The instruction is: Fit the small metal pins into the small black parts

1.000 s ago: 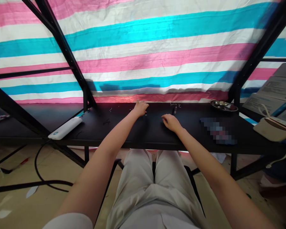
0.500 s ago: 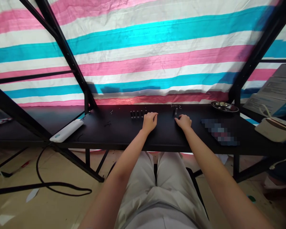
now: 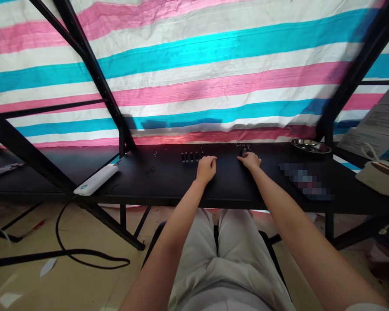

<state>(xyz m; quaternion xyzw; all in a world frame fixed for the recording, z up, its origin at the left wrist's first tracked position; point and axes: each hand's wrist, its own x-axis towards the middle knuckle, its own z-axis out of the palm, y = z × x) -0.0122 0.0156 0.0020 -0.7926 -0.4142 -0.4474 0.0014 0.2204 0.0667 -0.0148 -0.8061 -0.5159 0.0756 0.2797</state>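
Note:
My left hand (image 3: 206,169) lies palm down on the black table (image 3: 155,190), just right of and nearer me than a row of several small dark upright pieces (image 3: 189,157). It holds nothing that I can see. My right hand (image 3: 250,160) rests on the tabletop, with its fingertips close to a small cluster of dark pieces and thin wires (image 3: 243,150) near the far edge. The pieces are too small to identify, and I cannot tell whether the fingers touch them.
A steel dish (image 3: 311,146) stands at the far right of the table, near a pixelated flat object (image 3: 306,181). A white power bank (image 3: 96,180) lies at the left. Black metal struts and a striped tarpaulin (image 3: 194,86) rise behind the table.
My left hand has drawn back toward me and rightward, uncovering the row of pieces. My right hand has moved rightward and farther out, toward the small cluster.

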